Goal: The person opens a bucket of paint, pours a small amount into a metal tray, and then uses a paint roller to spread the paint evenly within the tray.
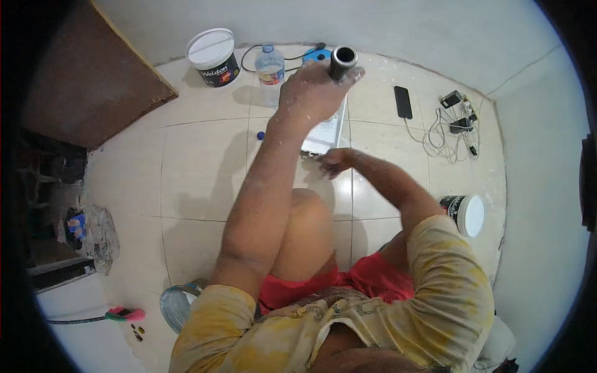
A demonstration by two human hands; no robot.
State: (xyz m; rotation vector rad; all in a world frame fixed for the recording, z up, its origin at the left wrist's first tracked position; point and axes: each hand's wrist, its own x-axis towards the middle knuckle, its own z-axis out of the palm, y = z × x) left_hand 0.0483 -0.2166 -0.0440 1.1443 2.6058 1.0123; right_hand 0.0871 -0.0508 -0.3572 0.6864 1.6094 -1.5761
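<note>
My left hand (314,93) is raised over the floor, fingers wrapped round a dark tubular handle (342,62) whose hollow end points up. The rest of that tool is hidden behind the hand and forearm. Below it on the tiles lies a long white panel-like object (323,135), partly covered by my left arm. Small dark fittings show at its near end. There my right hand (334,163) reaches low with bent, closed fingers; what they pinch is too small to make out.
Behind stand a lidded paint bucket (212,57), a clear plastic bottle (270,74) and a blue object (316,55) with a black cable. At right lie a phone (403,102), tangled chargers (461,124) and a tipped paint bucket (471,216). A blue cap (260,135) lies left of centre.
</note>
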